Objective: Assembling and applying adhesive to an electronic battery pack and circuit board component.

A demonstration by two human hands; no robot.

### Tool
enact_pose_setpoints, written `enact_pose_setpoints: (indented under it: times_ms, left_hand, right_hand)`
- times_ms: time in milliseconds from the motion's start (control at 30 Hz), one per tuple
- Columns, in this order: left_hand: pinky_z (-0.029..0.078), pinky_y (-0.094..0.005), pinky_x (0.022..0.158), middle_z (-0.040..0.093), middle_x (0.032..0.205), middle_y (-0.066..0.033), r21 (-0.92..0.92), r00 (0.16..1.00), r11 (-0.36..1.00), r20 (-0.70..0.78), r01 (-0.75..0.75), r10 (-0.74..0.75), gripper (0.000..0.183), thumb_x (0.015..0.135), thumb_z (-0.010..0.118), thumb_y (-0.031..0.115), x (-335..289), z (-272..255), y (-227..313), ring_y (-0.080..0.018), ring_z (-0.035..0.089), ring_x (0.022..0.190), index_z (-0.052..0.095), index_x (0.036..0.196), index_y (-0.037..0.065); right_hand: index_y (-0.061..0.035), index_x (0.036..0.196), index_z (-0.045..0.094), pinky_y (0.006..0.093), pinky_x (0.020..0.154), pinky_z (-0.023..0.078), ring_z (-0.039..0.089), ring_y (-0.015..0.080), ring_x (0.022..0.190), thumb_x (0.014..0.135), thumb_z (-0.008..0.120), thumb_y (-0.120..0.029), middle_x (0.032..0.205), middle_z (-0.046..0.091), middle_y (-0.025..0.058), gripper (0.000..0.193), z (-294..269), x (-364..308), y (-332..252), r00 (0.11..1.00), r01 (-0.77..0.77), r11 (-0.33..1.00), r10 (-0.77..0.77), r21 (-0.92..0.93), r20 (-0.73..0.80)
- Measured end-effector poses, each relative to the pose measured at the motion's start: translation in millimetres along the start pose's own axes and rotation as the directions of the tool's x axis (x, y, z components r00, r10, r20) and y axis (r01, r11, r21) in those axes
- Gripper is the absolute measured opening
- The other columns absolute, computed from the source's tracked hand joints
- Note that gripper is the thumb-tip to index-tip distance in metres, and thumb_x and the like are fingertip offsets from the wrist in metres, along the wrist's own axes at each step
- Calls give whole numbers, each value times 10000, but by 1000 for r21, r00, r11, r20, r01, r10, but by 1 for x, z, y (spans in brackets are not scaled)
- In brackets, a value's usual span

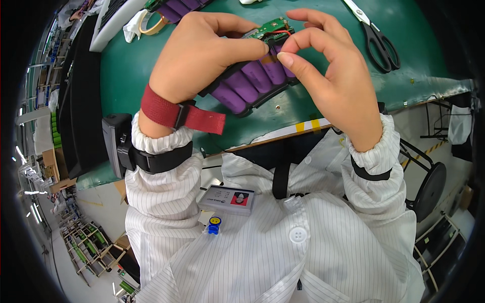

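Observation:
A battery pack (pixel 255 81) of purple cylindrical cells in black end frames lies tilted on the green bench mat. A green circuit board (pixel 273 30) with a short red wire (pixel 279 32) sits along its far edge. My left hand (pixel 194 55) grips the pack from the left, thumb pressed by the board and the other fingers partly hidden behind it. At the pack's right end, my right hand (pixel 331 65) brings thumb and forefinger together in a pinch beside the cells. Whatever is between those fingertips is too small to make out.
Black-handled scissors (pixel 381 48) lie at the far right of the mat (pixel 419 50). A tape roll (pixel 153 24) and a second purple pack (pixel 177 7) are at the far left. A red wrist strap (pixel 166 111) circles my left wrist. A black stool (pixel 429 192) stands to the right.

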State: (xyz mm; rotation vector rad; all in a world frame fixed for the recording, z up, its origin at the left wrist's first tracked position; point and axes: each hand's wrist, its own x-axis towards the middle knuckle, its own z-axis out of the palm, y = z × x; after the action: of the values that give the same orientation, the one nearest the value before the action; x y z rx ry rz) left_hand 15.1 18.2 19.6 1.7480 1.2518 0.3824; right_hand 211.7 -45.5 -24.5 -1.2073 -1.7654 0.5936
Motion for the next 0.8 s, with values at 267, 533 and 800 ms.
enact_pose_setpoints:
  times_ms: [267, 533, 800]
  left_hand:
    - [474, -193, 695, 702, 916, -53, 7, 999, 1000, -27, 23, -23, 354, 821, 732, 154, -2, 1, 1, -64, 622, 780, 677, 1109, -45]
    - [468, -190, 682, 697, 911, -43, -2, 998, 999, -46, 36, -36, 355, 819, 738, 158, -3, 3, 0, -59, 614, 771, 679, 1109, -38]
    - [476, -192, 719, 701, 927, -46, -83, 998, 996, -54, -40, 36, 345, 816, 726, 146, -6, 4, -2, -64, 621, 795, 682, 1100, -45]
  right_hand:
    - [0, 875, 638, 345, 957, 428, 595, 264, 1073, 836, 687, -67, 1193, 602, 147, 92, 7, 2, -2, 997, 52, 998, -53, -27, -59]
    - [12, 873, 634, 337, 924, 446, 613, 274, 1039, 829, 686, -44, 1155, 620, 158, 88, 9, 1, -3, 996, 46, 999, -47, -12, -78]
    - [10, 869, 633, 341, 901, 464, 631, 286, 1018, 820, 695, -36, 1118, 642, 167, 91, 14, -1, -4, 990, 73, 994, -83, -87, -112]
